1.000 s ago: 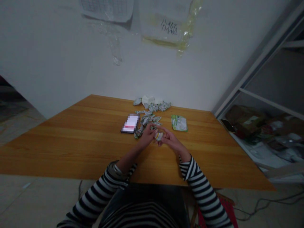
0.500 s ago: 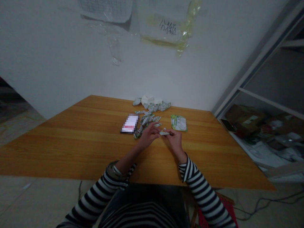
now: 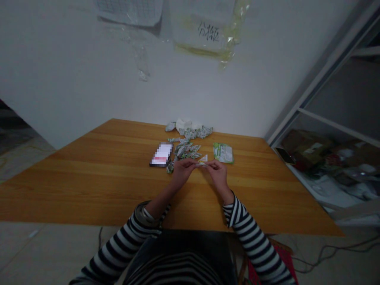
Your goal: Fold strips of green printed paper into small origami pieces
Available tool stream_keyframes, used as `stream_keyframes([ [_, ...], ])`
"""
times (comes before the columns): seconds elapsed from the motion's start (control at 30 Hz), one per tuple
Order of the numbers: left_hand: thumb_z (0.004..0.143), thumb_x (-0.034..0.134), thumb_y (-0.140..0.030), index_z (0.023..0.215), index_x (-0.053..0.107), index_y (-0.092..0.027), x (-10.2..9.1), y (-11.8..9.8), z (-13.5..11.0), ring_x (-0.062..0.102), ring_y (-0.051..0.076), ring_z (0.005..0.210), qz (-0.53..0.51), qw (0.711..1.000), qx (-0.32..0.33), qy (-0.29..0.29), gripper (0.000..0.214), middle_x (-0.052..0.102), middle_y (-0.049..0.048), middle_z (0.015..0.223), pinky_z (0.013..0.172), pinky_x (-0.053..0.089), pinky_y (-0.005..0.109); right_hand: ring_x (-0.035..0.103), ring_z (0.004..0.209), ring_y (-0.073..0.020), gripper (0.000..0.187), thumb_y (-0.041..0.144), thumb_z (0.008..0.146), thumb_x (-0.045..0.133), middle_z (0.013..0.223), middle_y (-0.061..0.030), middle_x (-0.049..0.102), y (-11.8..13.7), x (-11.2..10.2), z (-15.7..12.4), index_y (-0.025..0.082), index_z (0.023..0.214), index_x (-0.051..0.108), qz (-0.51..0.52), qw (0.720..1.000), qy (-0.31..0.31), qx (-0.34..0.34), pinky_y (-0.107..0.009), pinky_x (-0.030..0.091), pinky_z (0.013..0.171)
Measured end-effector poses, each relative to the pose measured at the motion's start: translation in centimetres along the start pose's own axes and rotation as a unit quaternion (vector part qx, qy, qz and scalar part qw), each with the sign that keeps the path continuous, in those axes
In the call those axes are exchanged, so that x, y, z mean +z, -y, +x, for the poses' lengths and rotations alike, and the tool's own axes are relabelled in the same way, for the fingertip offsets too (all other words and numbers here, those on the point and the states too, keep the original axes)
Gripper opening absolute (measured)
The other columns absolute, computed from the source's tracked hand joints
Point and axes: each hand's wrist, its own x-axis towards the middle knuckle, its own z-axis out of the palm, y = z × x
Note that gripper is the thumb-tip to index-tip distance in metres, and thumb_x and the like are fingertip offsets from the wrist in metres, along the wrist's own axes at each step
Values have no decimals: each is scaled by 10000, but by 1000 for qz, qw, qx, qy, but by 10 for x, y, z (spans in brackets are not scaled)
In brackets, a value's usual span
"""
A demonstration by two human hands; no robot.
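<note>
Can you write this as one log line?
left hand: pinches small printed piece | right hand: pinches same piece | phone: on table

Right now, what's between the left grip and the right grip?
A small folded piece, white with some yellow, pinched by both the left grip and right grip; head view shows it.

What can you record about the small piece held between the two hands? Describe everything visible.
The small piece is whitish with a touch of yellow, and looks thin, like paper or film. A pointed, triangular part sticks up. The left hand and right hand pinch its opposite ends, in front of the table's user. Any print is too small to read.
</note>
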Motion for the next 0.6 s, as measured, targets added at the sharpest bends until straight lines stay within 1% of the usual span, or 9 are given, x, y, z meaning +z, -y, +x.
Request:
stream_keyframes([
  [0.1, 644, 790, -262, 702, 757, -182, 2, -3, 0, 701, 215, 731, -16, 1000, -21, -9, 104, 764, 37, 749, 758, 561, 352, 663, 642, -177, 144, 321, 653, 775, 677, -19, 733, 2, 0, -1, 192, 679, 717, 3, 1000, -9, 2, -304, 537, 633],
  [0.2, 641, 803, -293, 705, 758, -174, 3, -5, -2, 703, 216, 711, -35, 998, -41, -19, 143, 766, 44, 739, 744, 567, 357, 657, 633, -170, 161, 341, 696, 751, 674, -22, 727, 7, 2, -2, 184, 694, 717, 9, 1000, -26, 2, -303, 535, 642],
  [0.37, 597, 835, -375, 642, 681, -146, 10, -6, -6, 705, 215, 679, -77, 994, -73, -20, 280, 748, 51, 685, 694, 575, 351, 666, 635, -167, 233, 401, 735, 729, 708, -29, 728, 13, 13, -6, 176, 750, 672, 36, 997, -74, 2, -316, 551, 664],
  [0.47, 599, 827, -427, 700, 605, -154, 13, -5, -7, 715, 205, 671, -109, 990, -89, -21, 366, 744, 42, 694, 674, 575, 340, 676, 600, -162, 267, 396, 750, 720, 711, -21, 735, 15, 20, -9, 185, 888, 634, 54, 994, -91, 7, -306, 557, 637],
  [0.53, 600, 825, -439, 765, 567, -166, 13, -4, -8, 717, 198, 655, -124, 987, -96, -19, 409, 737, 26, 686, 661, 574, 332, 675, 554, -163, 313, 377, 751, 723, 673, -6, 732, 16, 22, -10, 196, 981, 609, 72, 994, -85, 18, -296, 555, 600],
  [0.6, 599, 829, -433, 819, 560, -170, 12, -3, -7, 714, 193, 643, -131, 986, -101, -13, 435, 727, 15, 666, 659, 572, 328, 679, 536, -169, 321, 371, 749, 727, 665, -10, 736, 16, 21, -9, 196, 995, 618, 88, 993, -69, 30, -295, 555, 582],
])
